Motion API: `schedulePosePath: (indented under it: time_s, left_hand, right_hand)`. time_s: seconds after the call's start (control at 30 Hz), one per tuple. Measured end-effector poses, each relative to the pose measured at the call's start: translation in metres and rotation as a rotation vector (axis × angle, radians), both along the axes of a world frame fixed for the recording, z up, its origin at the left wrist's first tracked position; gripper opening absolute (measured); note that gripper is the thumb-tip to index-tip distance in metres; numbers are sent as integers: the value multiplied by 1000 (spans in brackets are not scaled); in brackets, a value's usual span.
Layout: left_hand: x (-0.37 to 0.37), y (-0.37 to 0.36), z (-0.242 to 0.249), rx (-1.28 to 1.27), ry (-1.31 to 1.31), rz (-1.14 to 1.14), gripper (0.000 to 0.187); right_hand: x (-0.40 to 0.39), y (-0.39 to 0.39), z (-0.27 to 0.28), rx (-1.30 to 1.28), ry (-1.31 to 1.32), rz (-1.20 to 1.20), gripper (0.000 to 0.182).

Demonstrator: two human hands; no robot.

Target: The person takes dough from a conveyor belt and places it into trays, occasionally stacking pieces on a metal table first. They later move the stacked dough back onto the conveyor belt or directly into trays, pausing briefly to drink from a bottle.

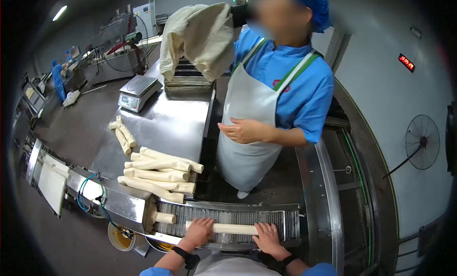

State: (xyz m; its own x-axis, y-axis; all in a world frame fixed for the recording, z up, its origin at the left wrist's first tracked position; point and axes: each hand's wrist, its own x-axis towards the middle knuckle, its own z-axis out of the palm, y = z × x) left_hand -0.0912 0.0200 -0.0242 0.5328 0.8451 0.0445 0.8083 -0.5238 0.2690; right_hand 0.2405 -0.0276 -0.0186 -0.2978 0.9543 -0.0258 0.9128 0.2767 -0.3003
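A long pale dough roll (pixel 234 228) lies lengthwise on the metal mesh conveyor (pixel 247 215) in front of me. My left hand (pixel 200 231) is closed over the roll near its left end, fingers curled on top. At the right end, my right hand (pixel 267 235) grips it from above, thumb along the near side. To the left, a shorter dough piece (pixel 166 218) sticks out of the steel machine housing (pixel 138 211) onto the mesh. The undersides of my fingers are hidden.
Several dough logs (pixel 157 174) lie on the steel table (pixel 176 119) beyond the conveyor, near a scale (pixel 138 93). A co-worker (pixel 257 109) in a white apron stands across from me, beside a raised cloth (pixel 197 40). A bucket (pixel 121 237) stands lower left.
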Motion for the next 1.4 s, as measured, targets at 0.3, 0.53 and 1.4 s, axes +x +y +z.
schedulePosePath:
  time_s: [0.3,0.53,1.4]
  left_hand:
    - [68,-25,-6,-444,-131,-166,35]
    - [77,-42,17,-240,-229,-27,36]
    - [-137,-74,89,116,51,557,52]
  right_hand:
    - [49,-24,7,-71,-93,-42,46]
    - [75,-41,5,-131,-150,-104,46]
    - [-92,38,47,-188,110,453,41]
